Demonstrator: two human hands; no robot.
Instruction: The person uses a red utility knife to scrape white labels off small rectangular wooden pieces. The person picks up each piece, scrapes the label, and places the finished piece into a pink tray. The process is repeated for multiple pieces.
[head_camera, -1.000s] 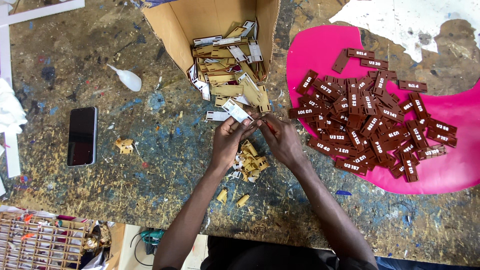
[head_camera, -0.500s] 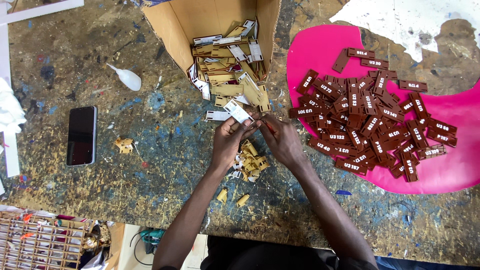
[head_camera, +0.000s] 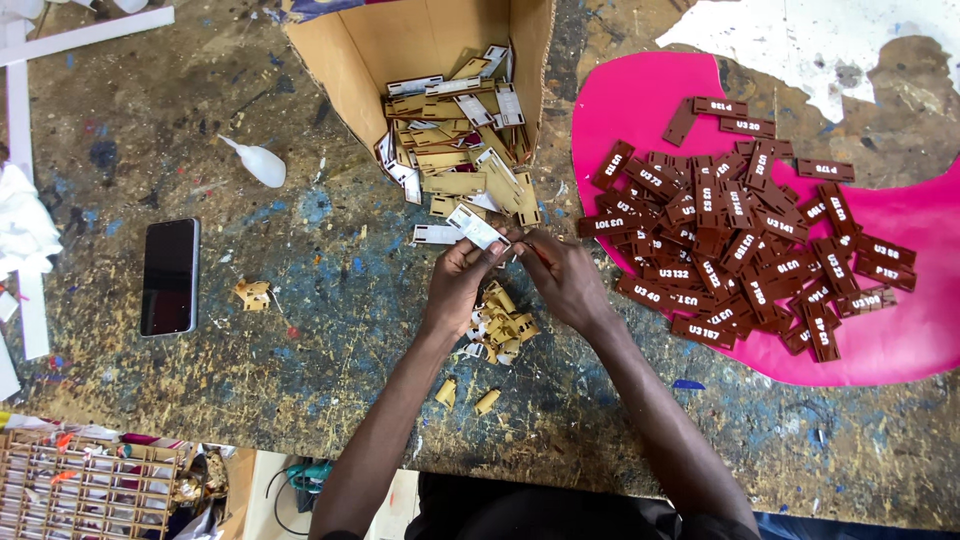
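Observation:
My left hand (head_camera: 460, 285) and my right hand (head_camera: 563, 280) meet over the middle of the workbench. Together they pinch a small rectangular tag (head_camera: 477, 226) with a pale paper face. The right fingers work at its right end. Under my hands lies a small heap of tan peeled scraps (head_camera: 500, 325). Just beyond my hands, a cardboard box (head_camera: 340, 70) lying on its side spills several tan and white-faced tags (head_camera: 455, 150). To the right, a pile of dark brown rectangular tags (head_camera: 740, 235) rests on a bright pink sheet (head_camera: 900, 340).
A black phone (head_camera: 169, 277) lies to the left. A small white dropper bottle (head_camera: 256, 163) sits near the box. White cloth (head_camera: 22, 225) and strips lie along the left edge. A laser-cut wooden lattice (head_camera: 85, 490) occupies the near left corner. Two tan curls (head_camera: 465, 397) lie near my left forearm.
Both hands stay in place, with only slight finger movement on the tag between them. Nothing else has moved.

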